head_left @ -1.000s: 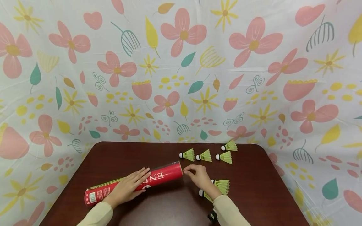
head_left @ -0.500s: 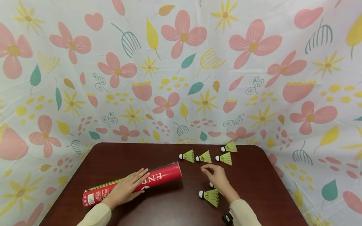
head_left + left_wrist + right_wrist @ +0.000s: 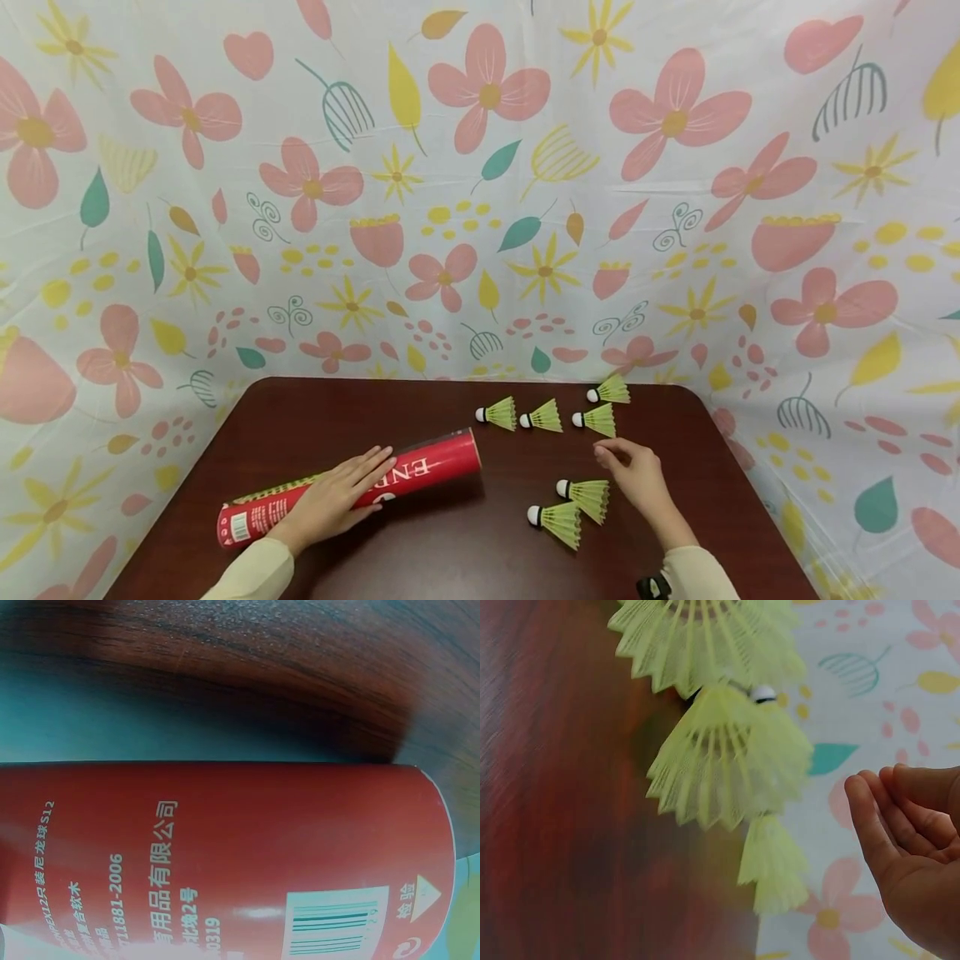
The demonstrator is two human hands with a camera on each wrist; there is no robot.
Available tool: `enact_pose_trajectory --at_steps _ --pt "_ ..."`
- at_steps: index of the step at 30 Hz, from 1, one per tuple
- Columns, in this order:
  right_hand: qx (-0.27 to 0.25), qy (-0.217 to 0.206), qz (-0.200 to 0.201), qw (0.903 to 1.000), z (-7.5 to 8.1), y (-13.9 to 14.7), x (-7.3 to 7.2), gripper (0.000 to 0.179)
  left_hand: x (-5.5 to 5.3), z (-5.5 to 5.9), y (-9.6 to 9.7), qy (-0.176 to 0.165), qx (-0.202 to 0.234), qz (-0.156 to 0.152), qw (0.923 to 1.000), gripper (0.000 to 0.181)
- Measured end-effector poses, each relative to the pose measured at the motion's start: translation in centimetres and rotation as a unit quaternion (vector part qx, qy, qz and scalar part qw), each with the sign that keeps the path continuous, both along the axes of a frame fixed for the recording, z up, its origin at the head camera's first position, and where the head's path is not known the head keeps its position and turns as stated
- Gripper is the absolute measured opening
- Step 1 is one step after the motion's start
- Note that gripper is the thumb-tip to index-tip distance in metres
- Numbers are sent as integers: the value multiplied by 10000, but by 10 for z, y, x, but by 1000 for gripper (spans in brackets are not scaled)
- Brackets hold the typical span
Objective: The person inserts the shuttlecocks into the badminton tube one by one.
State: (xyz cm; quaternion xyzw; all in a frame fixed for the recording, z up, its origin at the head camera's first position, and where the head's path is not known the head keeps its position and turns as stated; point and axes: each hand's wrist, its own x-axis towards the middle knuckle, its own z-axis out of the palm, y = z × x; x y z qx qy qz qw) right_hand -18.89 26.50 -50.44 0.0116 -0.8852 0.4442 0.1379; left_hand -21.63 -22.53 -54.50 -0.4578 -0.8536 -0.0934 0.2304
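Note:
A red shuttlecock tube point(image 3: 435, 464) with white lettering lies slantwise on the table. My left hand point(image 3: 337, 500) grips it around the middle, fingers over the top and thumb along the near side. The tube's right end faces my right hand point(image 3: 637, 479), which hovers to the right of two yellow shuttlecocks point(image 3: 557, 522). Its fingers are loosely bent, the thumb near the fingertips, and nothing shows between them. In the right wrist view that hand is apart from the shuttlecocks point(image 3: 720, 769). Barcode and print on the tube point(image 3: 225, 825) fill the left wrist view.
Several more yellow shuttlecocks point(image 3: 542, 416) with white tips lie along the far right of the dark brown table point(image 3: 352, 408). A flower-patterned cloth point(image 3: 465, 208) hangs behind the table and at its sides.
My right hand has moved right from the tube's end, past the two near shuttlecocks, uncovering them. The left hand and tube have stayed nearly in place.

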Motion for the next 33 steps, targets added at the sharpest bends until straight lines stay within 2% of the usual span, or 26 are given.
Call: enact_pose_trajectory --at_steps 7,14,17,20,23,25,33 --pt "-52 -364 -104 9993 -10 18 11 19 -1 -1 -3 49 37 -42 10000 92" --pt "-14 -1021 -98 9947 -14 24 15 24 -2 0 -4 18 -46 42 10000 92" --pt "-21 -1375 99 9904 -17 25 17 32 -3 0 -4 39 -51 60 10000 92" --pt "-47 -1653 511 9849 -20 26 17 35 -3 1 -4 48 -42 55 10000 91" --pt "1 -1664 908 9819 -23 27 16 32 -3 2 -3 43 -54 40 10000 91" --pt "25 -1567 1035 9822 -24 28 14 29 -3 2 -3 29 -67 54 10000 91" --pt "24 -1320 921 9870 -25 25 12 19 -4 1 -5 122 59 3 9999 88"
